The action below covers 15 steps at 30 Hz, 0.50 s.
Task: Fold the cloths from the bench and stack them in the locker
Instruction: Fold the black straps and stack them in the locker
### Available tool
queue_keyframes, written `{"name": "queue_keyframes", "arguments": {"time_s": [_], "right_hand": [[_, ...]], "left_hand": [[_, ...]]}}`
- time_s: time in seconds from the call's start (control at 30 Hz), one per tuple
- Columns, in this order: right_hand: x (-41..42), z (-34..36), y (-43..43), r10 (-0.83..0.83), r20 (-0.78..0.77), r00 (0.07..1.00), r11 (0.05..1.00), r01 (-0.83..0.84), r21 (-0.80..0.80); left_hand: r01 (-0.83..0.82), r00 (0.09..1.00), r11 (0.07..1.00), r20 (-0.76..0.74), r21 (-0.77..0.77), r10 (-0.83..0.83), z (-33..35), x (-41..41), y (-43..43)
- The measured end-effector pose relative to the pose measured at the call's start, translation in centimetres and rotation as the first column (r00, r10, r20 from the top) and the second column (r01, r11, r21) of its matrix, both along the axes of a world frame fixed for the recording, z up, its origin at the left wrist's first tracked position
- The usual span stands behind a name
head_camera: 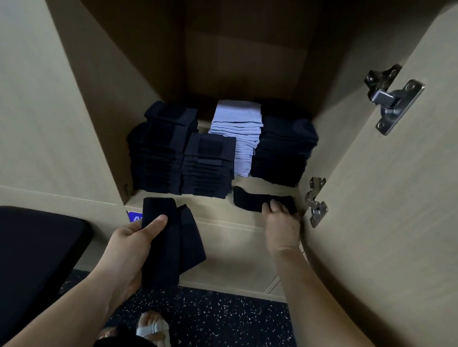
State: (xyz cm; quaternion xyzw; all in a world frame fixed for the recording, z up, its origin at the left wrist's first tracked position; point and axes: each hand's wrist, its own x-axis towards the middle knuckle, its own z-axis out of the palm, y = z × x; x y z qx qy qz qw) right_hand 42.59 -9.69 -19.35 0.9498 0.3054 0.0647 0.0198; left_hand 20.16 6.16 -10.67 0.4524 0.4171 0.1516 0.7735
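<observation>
The left hand (135, 237) is pinching a bundle of folded dark cloths (172, 245), thumb pressing flat on top and fingers curling underneath, holding it just in front of the locker shelf (220, 213). The right hand (281, 222) is reaching in, wrist bent, fingers curling over the near edge of a single dark cloth (253, 201) that is lying flat at the shelf's front right corner. Behind it a dark right stack (282, 152) is standing, with a pale blue stack (238, 136) beside it and two more dark stacks (169, 159) filling the left, leaving little free shelf. The cloths are looking soft and matte. The pale wood-grain door (408, 211) is hanging open on metal hinges (316, 201) close by the right wrist. A black padded bench (21, 262) is sitting to the left over speckled floor (213, 320).
</observation>
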Motion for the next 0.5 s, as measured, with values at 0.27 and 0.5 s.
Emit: {"name": "queue_keyframes", "arguments": {"time_s": [0.27, 0.5], "right_hand": [[-0.7, 1.4, 0.1, -0.026, -0.078, 0.997, 0.988, 0.014, -0.153], [-1.4, 1.9, 1.3, -0.069, -0.096, 0.993, 0.977, 0.047, -0.209]], "left_hand": [[0.035, 0.999, 0.999, 0.010, -0.008, -0.034, 0.7, 0.3, -0.8], [0.048, 0.999, 0.999, 0.014, -0.005, -0.048, 0.4, 0.1, -0.7]]}}
